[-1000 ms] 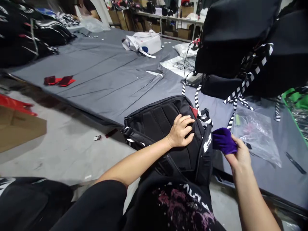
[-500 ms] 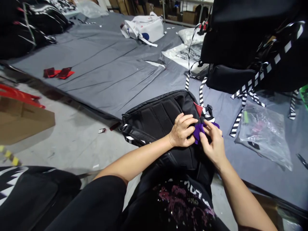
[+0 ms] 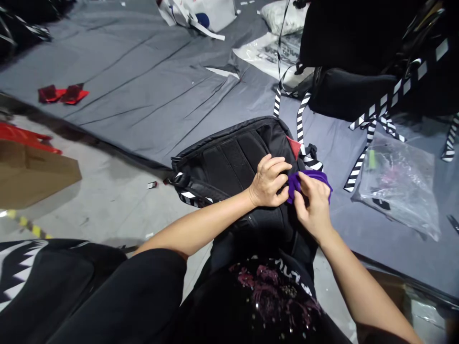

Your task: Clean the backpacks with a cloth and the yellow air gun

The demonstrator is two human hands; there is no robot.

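Observation:
A black backpack (image 3: 229, 162) lies at the table's front edge against my body, its padded side up, with black-and-white striped straps and a red triangle (image 3: 294, 146) near its right end. Purple cloth (image 3: 321, 177) is bunched over that end. My right hand (image 3: 313, 203) pinches the cloth between thumb and fingers. Curled fingers of my left hand (image 3: 271, 181) rest on the backpack, their tips at the cloth's left edge; what they grip, if anything, is hidden.
Black bags (image 3: 351, 91) with striped straps stand at the right, beside a clear plastic bag (image 3: 398, 184). A white bag (image 3: 215, 14) lies at the back, red pieces (image 3: 62, 94) at the left. A cardboard box (image 3: 39, 174) and another black bag (image 3: 53, 277) are left, below table level.
The view has tilted down, so the table things sit higher in it. More of the purple cloth shows above my right hand, whose fingers have drawn in closer. My left hand keeps its place on the backpack.

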